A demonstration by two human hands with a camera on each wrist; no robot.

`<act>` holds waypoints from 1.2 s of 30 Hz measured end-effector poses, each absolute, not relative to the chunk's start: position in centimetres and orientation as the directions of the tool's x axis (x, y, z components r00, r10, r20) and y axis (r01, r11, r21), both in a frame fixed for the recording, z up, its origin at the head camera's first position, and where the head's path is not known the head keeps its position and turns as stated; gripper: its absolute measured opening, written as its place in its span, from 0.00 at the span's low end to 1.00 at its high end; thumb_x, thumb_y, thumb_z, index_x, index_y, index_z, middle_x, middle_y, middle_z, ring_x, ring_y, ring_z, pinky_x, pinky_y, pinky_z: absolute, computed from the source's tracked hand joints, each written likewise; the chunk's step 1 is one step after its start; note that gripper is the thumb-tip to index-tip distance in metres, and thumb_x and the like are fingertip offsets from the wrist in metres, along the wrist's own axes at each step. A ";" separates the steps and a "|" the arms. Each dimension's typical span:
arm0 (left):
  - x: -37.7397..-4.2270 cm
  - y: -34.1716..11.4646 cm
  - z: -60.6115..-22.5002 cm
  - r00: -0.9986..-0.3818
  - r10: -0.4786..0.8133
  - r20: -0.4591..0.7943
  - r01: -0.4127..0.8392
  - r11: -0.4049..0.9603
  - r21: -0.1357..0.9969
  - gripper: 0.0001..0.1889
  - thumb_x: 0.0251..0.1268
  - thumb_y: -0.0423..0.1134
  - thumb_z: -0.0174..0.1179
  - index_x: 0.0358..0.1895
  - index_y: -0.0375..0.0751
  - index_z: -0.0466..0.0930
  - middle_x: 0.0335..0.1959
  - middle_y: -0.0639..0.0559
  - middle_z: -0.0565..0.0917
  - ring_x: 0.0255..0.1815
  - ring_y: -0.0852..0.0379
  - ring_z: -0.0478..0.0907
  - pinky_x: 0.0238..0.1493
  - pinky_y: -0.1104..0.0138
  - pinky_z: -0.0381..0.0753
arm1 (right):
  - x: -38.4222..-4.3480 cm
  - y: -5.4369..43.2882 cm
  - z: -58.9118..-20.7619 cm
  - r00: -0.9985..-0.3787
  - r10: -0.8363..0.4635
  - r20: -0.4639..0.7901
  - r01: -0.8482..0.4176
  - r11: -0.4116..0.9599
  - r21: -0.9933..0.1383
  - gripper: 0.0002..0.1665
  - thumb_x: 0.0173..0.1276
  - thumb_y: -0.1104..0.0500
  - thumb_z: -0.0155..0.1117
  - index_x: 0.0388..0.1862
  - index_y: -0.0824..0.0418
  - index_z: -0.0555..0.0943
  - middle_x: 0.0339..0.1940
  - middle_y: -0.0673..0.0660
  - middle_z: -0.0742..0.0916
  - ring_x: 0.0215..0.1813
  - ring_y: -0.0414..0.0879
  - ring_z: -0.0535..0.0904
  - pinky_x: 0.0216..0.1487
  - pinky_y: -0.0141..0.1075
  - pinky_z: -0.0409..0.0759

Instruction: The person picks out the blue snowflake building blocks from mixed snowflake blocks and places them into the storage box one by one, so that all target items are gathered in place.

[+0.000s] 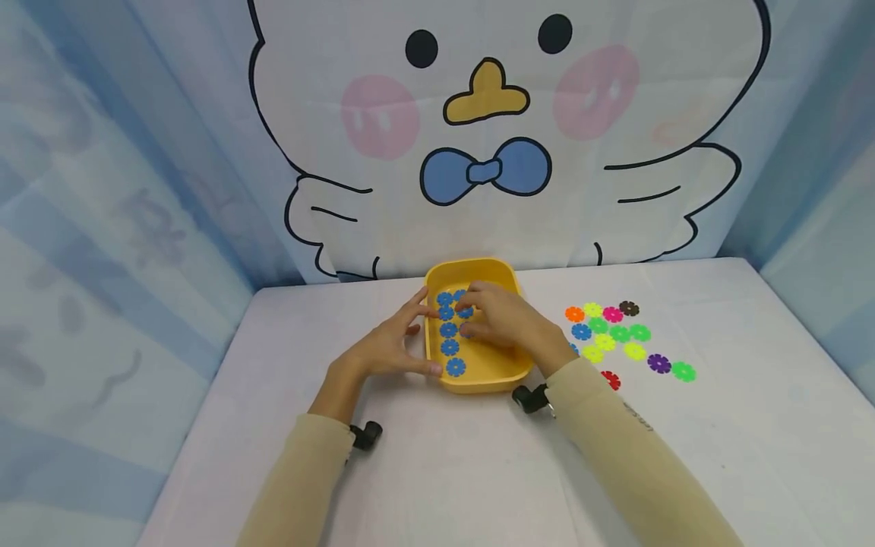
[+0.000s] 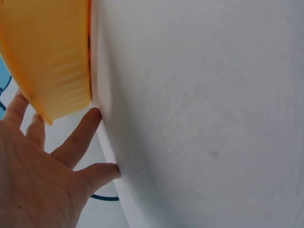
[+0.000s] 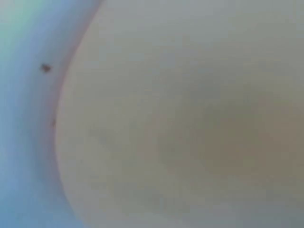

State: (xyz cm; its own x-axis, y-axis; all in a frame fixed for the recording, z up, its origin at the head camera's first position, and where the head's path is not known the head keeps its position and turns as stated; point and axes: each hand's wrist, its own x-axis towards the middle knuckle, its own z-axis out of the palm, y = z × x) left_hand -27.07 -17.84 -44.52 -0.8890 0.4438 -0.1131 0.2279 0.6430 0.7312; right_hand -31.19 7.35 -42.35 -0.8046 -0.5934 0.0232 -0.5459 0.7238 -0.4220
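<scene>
In the head view a yellow tray (image 1: 492,382) holds blue flower-shaped discs (image 1: 450,347) laid in two columns on its left side. My left hand (image 1: 386,346) is spread along the tray's left wall, thumb at the near corner and fingertips at the rim. The left wrist view shows that hand (image 2: 45,173) with fingers apart beside the tray's outer wall (image 2: 61,61). My right hand (image 1: 502,315) reaches over the right rim into the tray. Its index fingertip and thumb are apart, right at discs in the second column; the hand covers part of these.
Right of the tray, several loose flower-shaped discs lie on the white table (image 1: 465,471), among them a green disc (image 1: 683,371), a purple disc (image 1: 659,363) and a red disc (image 1: 611,380). A printed curtain (image 1: 478,220) hangs behind the table. The right wrist view is blurred.
</scene>
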 end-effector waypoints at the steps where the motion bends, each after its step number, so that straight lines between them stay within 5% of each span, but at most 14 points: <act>1: -27.0 -17.8 -44.5 -0.888 0.446 -0.112 0.229 0.641 0.733 0.50 0.46 0.58 0.81 0.75 0.58 0.64 0.84 0.74 0.36 0.76 0.42 0.68 0.73 0.51 0.71 | -30.9 7.6 -42.0 -0.802 -0.595 0.053 -0.553 0.706 -0.442 0.23 0.68 0.49 0.74 0.59 0.55 0.85 0.56 0.56 0.83 0.57 0.53 0.78 0.68 0.49 0.78; 19: -26.5 -17.6 -44.3 -0.907 0.400 -0.129 0.188 0.660 0.727 0.63 0.40 0.60 0.84 0.80 0.63 0.50 0.83 0.77 0.38 0.76 0.42 0.69 0.74 0.45 0.67 | -26.5 16.8 -40.8 -0.781 -0.521 0.345 -0.614 0.539 -0.577 0.20 0.66 0.55 0.76 0.56 0.56 0.85 0.53 0.53 0.85 0.56 0.52 0.80 0.60 0.55 0.82; 36: -26.6 -17.5 -44.8 -0.904 0.411 -0.117 0.194 0.638 0.746 0.62 0.41 0.60 0.83 0.79 0.63 0.49 0.83 0.76 0.37 0.76 0.41 0.68 0.74 0.50 0.69 | -25.7 22.9 -43.0 -0.849 -0.477 0.228 -0.514 0.646 -0.565 0.24 0.64 0.54 0.78 0.58 0.56 0.84 0.55 0.57 0.85 0.61 0.58 0.77 0.61 0.60 0.80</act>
State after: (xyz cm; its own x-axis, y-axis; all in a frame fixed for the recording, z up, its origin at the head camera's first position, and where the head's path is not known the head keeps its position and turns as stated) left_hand -26.58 -17.50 -44.82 -0.9042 0.4108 -0.1166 0.1936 0.6377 0.7455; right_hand -25.67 22.88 -43.00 -0.8489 -0.4767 0.2282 -0.5143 0.6455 -0.5646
